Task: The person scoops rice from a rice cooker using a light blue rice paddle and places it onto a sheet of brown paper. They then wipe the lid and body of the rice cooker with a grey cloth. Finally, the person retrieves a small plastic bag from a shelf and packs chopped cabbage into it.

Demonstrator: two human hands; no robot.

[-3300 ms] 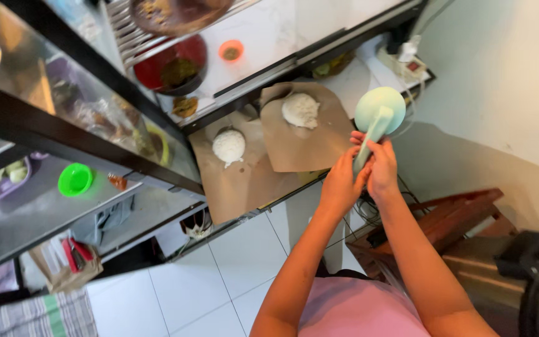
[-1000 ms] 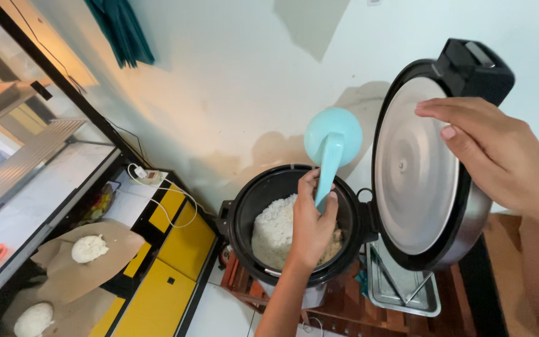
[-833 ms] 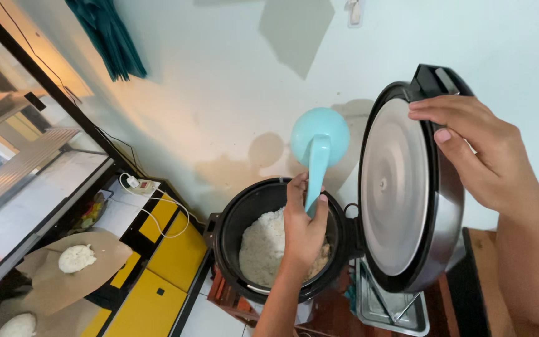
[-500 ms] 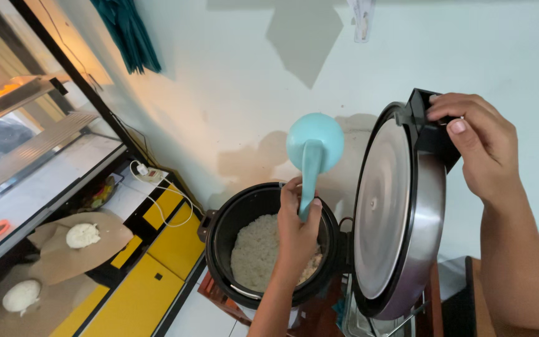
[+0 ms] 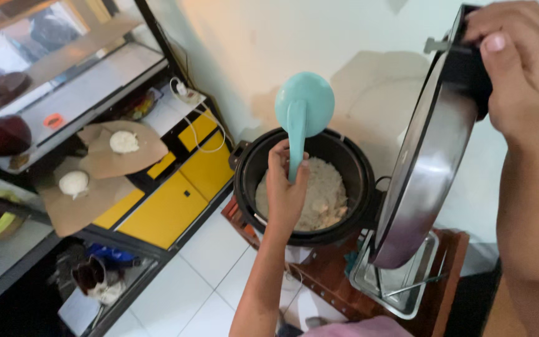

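The pale turquoise plastic rice scoop point(image 5: 304, 109) looks smooth and matt. The round black rice cooker pot point(image 5: 307, 187) has a dull dark coating inside, and the white cooked rice point(image 5: 319, 190) in it is grainy and clumpy. The raised cooker lid point(image 5: 428, 168) shows a brushed, softly shiny metal lining under black plastic. Beside it sits a glossy steel tray point(image 5: 400, 281) on a reddish wooden stand point(image 5: 338, 274). Two brown paper sheets point(image 5: 104, 168) look matt and creased
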